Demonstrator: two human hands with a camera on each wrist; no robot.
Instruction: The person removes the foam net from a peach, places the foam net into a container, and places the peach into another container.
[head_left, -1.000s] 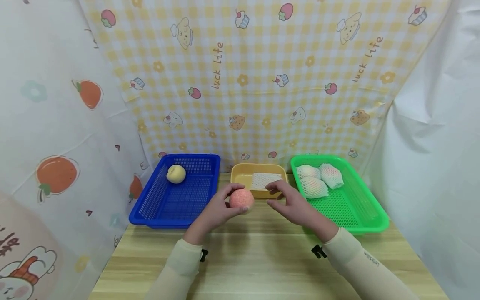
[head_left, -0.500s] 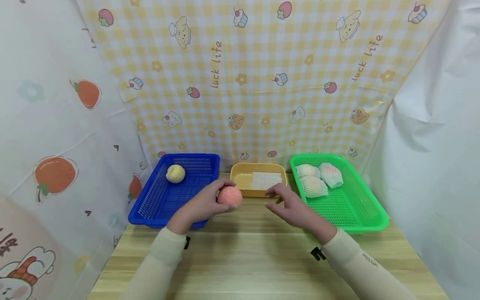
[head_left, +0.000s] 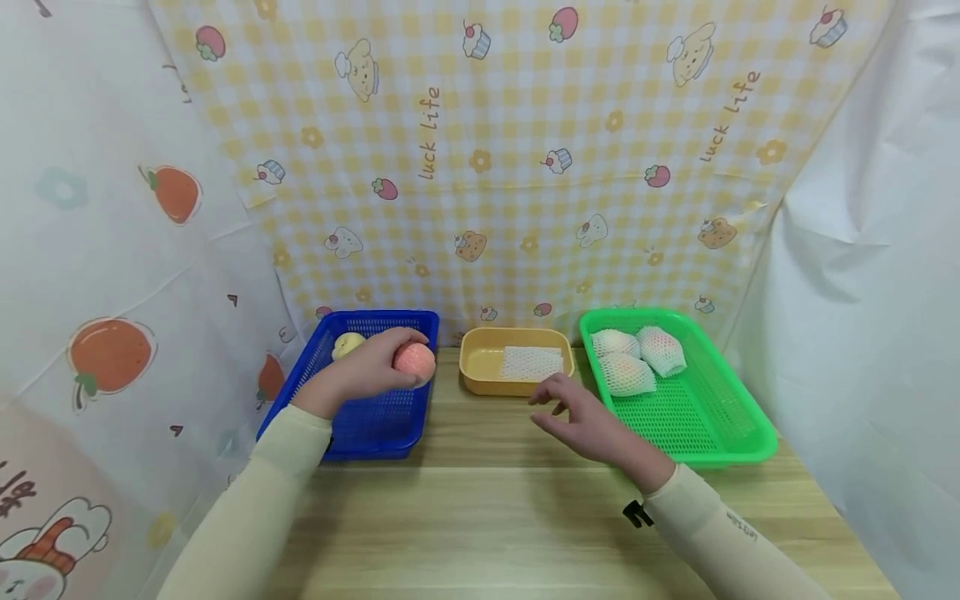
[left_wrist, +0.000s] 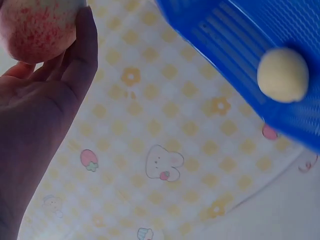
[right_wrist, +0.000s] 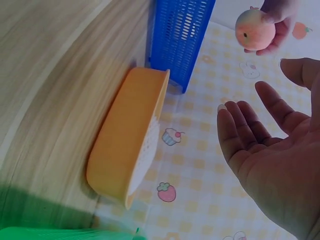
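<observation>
My left hand [head_left: 369,363] grips a pink peach [head_left: 415,364] over the right part of the blue basket [head_left: 375,425]. In the left wrist view the red-speckled peach [left_wrist: 42,32] lies between thumb and fingers. A pale yellow round fruit [head_left: 347,344] sits in the basket's back left, partly covered by my left hand. With fingers loosely bent and nothing in them, my right hand [head_left: 581,417] hovers in front of the yellow tray [head_left: 480,387]. The right wrist view shows its palm [right_wrist: 285,175] and spread fingers.
White foam net sleeves [head_left: 531,362] lie in the yellow tray. To the right stands a green basket [head_left: 720,417] holding several net-wrapped fruits [head_left: 628,375]. A wooden table [head_left: 465,525] carries everything, with a checked cloth [head_left: 510,208] hanging behind.
My left hand has carried the peach leftward, from in front of the yellow tray to over the blue basket. The right hand has stayed nearly still.
</observation>
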